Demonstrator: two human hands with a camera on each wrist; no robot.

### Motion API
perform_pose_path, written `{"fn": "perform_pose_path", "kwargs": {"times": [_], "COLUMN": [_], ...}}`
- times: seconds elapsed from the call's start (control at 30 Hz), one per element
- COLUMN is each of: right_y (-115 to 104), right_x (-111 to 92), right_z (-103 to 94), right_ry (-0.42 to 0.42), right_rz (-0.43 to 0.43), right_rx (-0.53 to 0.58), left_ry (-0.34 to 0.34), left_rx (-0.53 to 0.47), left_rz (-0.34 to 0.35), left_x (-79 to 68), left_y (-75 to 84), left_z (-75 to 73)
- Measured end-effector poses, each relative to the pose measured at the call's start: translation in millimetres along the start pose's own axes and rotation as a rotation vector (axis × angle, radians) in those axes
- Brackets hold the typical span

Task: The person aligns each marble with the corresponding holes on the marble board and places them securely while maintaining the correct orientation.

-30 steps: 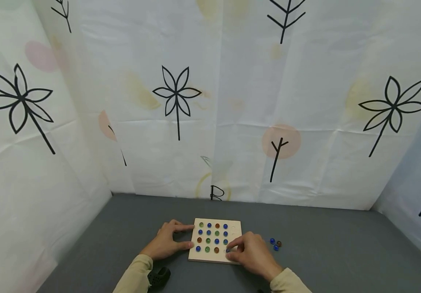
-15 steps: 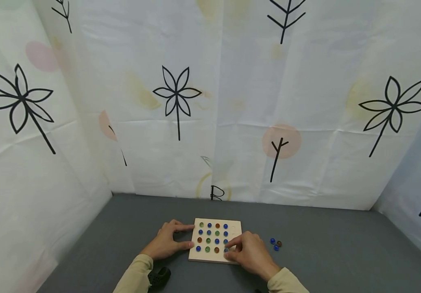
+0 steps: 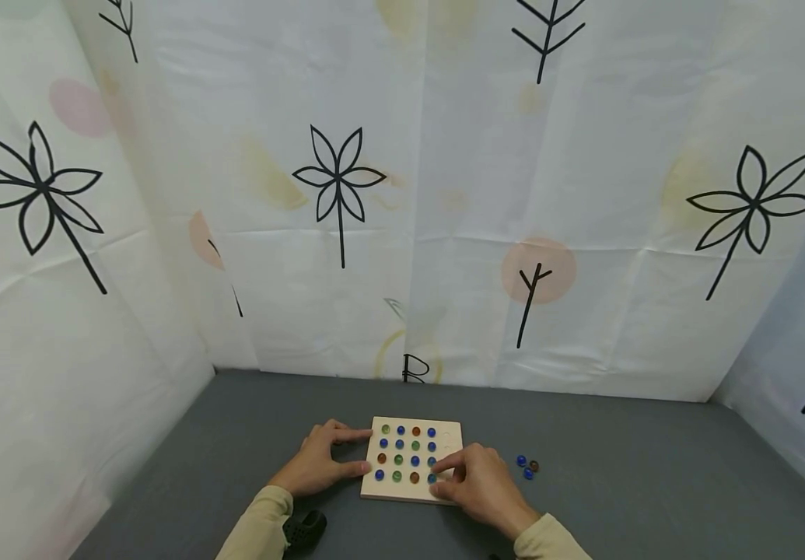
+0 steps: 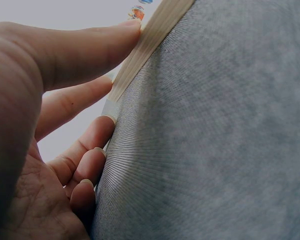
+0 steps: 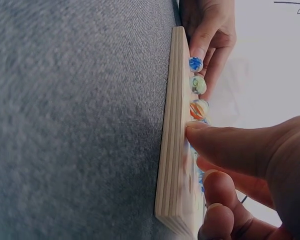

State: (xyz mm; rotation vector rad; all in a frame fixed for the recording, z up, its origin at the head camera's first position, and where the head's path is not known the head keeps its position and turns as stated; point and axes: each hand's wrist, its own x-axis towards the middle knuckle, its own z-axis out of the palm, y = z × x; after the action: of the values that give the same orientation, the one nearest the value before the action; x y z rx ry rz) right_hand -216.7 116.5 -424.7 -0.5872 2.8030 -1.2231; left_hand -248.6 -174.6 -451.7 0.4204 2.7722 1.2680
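Note:
A pale wooden board (image 3: 405, 495) lies on the grey table, with rows of blue, green and amber glass marbles in its holes. My left hand (image 3: 318, 463) is at its left side. The extended thumb and index finger touch the edge there, while the other fingers curl in the left wrist view. My right hand (image 3: 482, 486) reaches over the front right of the board. Its thumb and index finger pinch a blue marble (image 3: 432, 479) in the front row. In the right wrist view the thumb hides that marble, beside an amber-streaked marble (image 5: 199, 108).
Three loose marbles, two blue (image 3: 521, 460) and one brown (image 3: 533, 466), lie on the table right of the board. Bare holes show along the board's right column. A dark perforated object (image 3: 306, 530) is beside the left sleeve. White printed cloth (image 3: 458, 311) hangs behind the table.
The right hand has shifted slightly left with the blue marble, which now sits in line with the fourth column of the front row. The left hand and the board have stayed in place.

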Motion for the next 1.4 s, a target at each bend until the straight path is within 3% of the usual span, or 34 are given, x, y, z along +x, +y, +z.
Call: {"fn": "perform_pose_path", "kwargs": {"times": [0.53, 0.87, 1.2, 1.4], "right_y": [8, 19, 32, 37], "right_x": [-8, -9, -8, -9], "right_z": [-13.2, -24.4, -34.9, -37.9], "right_ry": [0.03, 0.118, 0.202, 0.211], "right_rz": [0.077, 0.091, 0.166, 0.199], "right_rx": [-0.011, -0.068, -0.126, -0.158], "left_ry": [-0.005, -0.008, -0.006, -0.004], "left_rx": [-0.011, -0.003, -0.002, 0.0], "left_rz": [-0.01, -0.001, 0.005, 0.006], "left_x": [0.2, 0.3, 1.0, 1.2], "left_y": [-0.1, 0.6, -0.3, 0.0], "left_z": [-0.4, -0.9, -0.1, -0.1]}}
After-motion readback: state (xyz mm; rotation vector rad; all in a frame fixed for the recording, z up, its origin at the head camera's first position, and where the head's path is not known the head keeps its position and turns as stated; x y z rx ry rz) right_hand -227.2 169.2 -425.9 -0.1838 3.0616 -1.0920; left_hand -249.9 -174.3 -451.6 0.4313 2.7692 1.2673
